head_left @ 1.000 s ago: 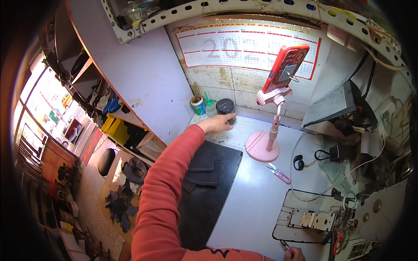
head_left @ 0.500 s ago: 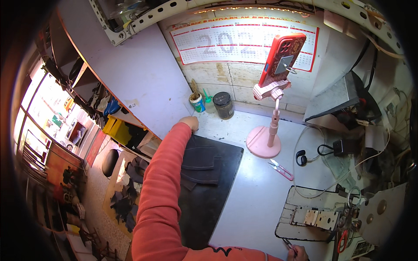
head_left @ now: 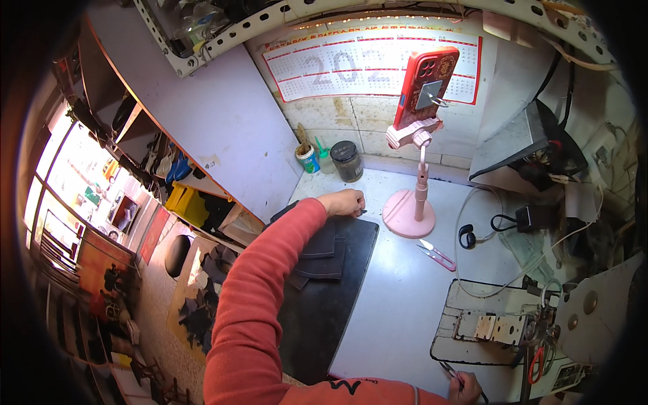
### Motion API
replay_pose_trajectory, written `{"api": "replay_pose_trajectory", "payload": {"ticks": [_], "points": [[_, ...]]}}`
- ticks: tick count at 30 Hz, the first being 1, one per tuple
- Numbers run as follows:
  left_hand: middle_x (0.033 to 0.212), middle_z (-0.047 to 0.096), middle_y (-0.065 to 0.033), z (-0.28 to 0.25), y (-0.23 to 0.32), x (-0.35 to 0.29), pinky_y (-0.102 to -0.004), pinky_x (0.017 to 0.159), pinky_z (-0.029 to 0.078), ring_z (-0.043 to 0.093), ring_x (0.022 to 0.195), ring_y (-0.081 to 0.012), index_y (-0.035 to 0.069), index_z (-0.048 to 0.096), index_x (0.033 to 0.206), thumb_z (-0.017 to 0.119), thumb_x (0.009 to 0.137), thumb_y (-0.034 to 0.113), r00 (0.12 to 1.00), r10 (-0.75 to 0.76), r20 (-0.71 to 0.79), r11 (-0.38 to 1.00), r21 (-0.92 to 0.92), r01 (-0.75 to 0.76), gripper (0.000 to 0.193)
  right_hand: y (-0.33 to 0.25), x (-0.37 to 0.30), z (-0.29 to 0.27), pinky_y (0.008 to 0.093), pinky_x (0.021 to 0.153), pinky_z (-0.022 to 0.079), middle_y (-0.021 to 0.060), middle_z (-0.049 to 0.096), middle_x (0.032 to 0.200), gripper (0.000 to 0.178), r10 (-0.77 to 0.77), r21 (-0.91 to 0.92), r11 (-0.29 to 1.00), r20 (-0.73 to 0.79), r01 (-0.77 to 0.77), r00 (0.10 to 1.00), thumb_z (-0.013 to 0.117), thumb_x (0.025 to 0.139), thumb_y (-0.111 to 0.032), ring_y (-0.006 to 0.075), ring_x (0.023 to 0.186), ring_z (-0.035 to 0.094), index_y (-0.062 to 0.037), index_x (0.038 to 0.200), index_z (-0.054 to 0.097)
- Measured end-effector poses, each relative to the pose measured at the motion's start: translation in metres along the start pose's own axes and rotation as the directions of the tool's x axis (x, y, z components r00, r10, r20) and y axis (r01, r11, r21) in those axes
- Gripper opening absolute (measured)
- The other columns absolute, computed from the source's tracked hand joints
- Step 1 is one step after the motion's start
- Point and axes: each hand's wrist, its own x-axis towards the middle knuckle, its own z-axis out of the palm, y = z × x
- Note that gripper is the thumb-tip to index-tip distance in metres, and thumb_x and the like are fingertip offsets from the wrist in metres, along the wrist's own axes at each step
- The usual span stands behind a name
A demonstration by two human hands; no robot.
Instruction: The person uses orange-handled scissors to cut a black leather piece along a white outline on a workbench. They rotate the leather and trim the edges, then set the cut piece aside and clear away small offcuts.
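Note:
My left hand (head_left: 343, 202), its arm in a red-orange sleeve, reaches over the far edge of a black mat (head_left: 317, 337). The fingers are bent together, and a small dark bit shows at their tips, too small to name. Below that forearm lie dark fabric pieces (head_left: 322, 268) with stitched edges, stacked on the mat and partly hidden by the sleeve. At the lower right, my right hand (head_left: 466, 388) is closed around a slim, dark pointed tool (head_left: 448, 369) whose tip points up and left. Part of this hand is cut off by the picture's edge.
Behind the mat stand a dark-lidded jar (head_left: 346, 162), a green-tipped bottle (head_left: 325, 160) and a small tub (head_left: 308, 158). A pink stand (head_left: 410, 214) holds a red-cased phone (head_left: 425, 88). Pink-handled snips (head_left: 440, 258), a cable and a sewing machine (head_left: 499, 327) lie right.
My left hand has moved right along the mat's far edge, away from the panel. The fabric pieces look slightly shifted. My right hand stays at the lower right with its tool.

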Motion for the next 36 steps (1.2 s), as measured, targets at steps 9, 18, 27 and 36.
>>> {"api": "replay_pose_trajectory", "payload": {"ticks": [9,18,27,36], "points": [[0.094,0.065,-0.0213,-0.001,0.007,-0.015,-0.0418,0.077,0.049,0.062,0.090,-0.0364,0.000,0.056,0.099,0.074,0.078,0.028,0.982,0.087,-0.166,0.830,0.557,0.021,0.039,0.007,0.001,0.003,0.0384,0.065,0.052,0.0118,0.066,0.085,0.011,-0.097,-0.003,0.995,-0.043,0.097,0.994,0.067,0.086,-0.015,0.0313,0.075,0.064,-0.0093,0.095,0.066],[0.092,0.066,-0.0238,0.050,0.009,0.018,-0.0466,0.077,0.050,0.063,0.088,-0.0420,0.000,0.061,0.092,0.060,0.082,0.011,0.879,0.217,-0.424,0.826,0.559,0.066,0.015,0.009,0.000,0.005,0.0383,0.063,0.052,0.0106,0.065,0.082,0.011,-0.107,-0.051,0.993,-0.070,0.104,0.992,0.068,0.085,-0.017,0.0312,0.071,0.063,-0.0098,0.093,0.067],[0.088,0.067,-0.0197,0.033,0.036,-0.041,-0.0443,0.068,0.049,0.063,0.077,-0.0372,0.002,0.061,0.086,0.054,0.080,0.004,0.803,0.327,-0.498,0.892,0.444,-0.088,0.008,0.006,-0.001,0.006,0.0398,0.063,0.052,0.0135,0.066,0.081,0.013,-0.111,-0.043,0.993,-0.099,0.107,0.989,0.066,0.087,-0.019,0.0318,0.071,0.063,-0.0075,0.093,0.067],[0.067,0.053,0.0005,0.081,-0.079,-0.401,-0.0239,0.056,0.044,0.052,0.062,-0.0068,0.003,0.055,0.080,0.062,0.085,0.005,0.652,-0.076,-0.755,0.997,-0.051,0.058,0.009,0.005,0.001,0.006,0.0315,0.059,0.045,0.0101,0.056,0.073,0.012,-0.072,0.182,0.980,-0.019,0.075,0.997,0.058,0.089,-0.008,0.0178,0.063,0.053,0.0025,0.094,0.057]]}}
